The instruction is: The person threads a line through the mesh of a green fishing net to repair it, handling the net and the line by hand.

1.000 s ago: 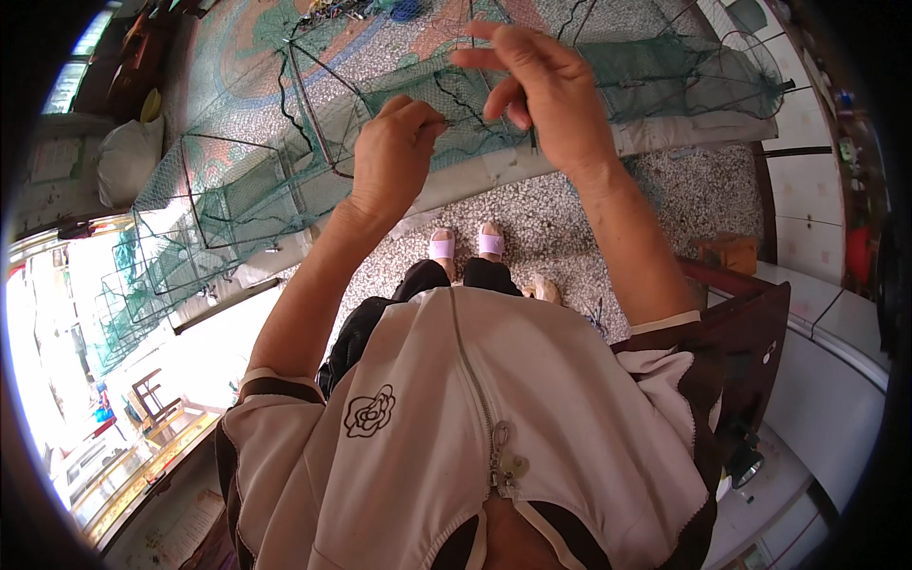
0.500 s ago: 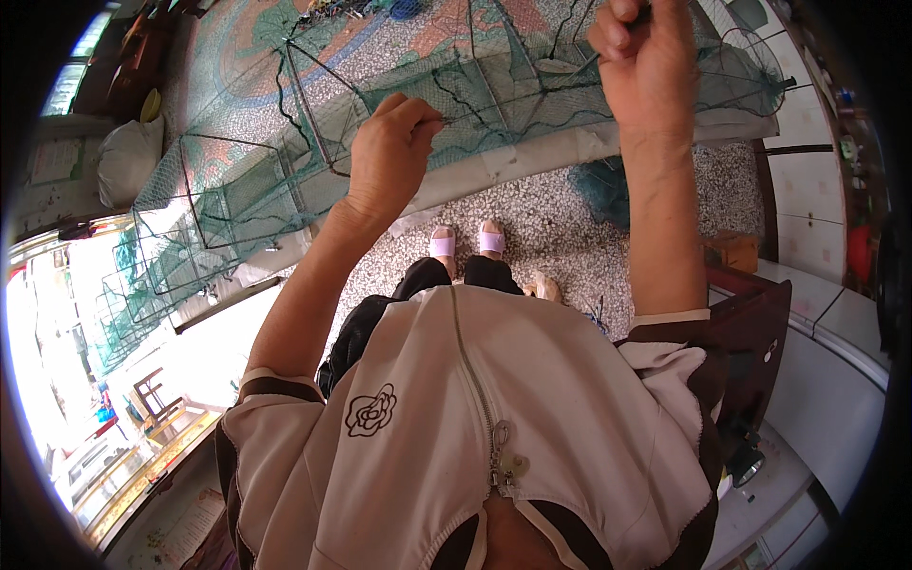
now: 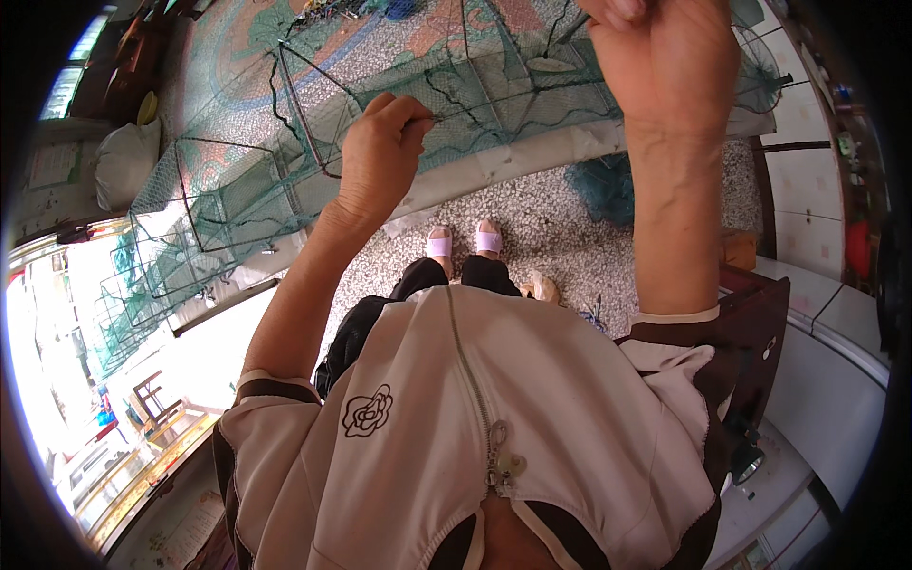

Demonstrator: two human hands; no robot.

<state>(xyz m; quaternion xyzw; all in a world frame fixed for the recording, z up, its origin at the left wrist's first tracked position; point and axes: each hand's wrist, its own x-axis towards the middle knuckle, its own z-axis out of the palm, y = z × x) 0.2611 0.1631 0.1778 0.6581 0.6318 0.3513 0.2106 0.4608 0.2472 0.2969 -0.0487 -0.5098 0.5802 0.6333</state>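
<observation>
Since the earlier frames, the right hand point(image 3: 670, 66) has been moved from beside the left hand point(image 3: 380, 152) to the upper right, while the left hand has been kept in nearly the same place. One long green net point(image 3: 218, 185) is laid across the upper half of the view, over a pale sheet point(image 3: 494, 166) beyond the feet. Its mesh is fine and see-through (the patterned floor point(image 3: 252, 38) can be seen through it), and it is stretched over dark, thin rods set in angular frames; an exact rod count cannot be given. Wavy dark cords are strung along it.

Two hands are seen. The left thumb and fingertips are pinched together over the net; what is gripped, if anything, cannot be told. The right fingers are curled and partly cut off by the upper edge, so their grip cannot be told.

Also counted: two lavender slippers point(image 3: 439, 247), one teal bundle point(image 3: 603, 190) on the floor, and one white sack point(image 3: 128, 166) at the left.
</observation>
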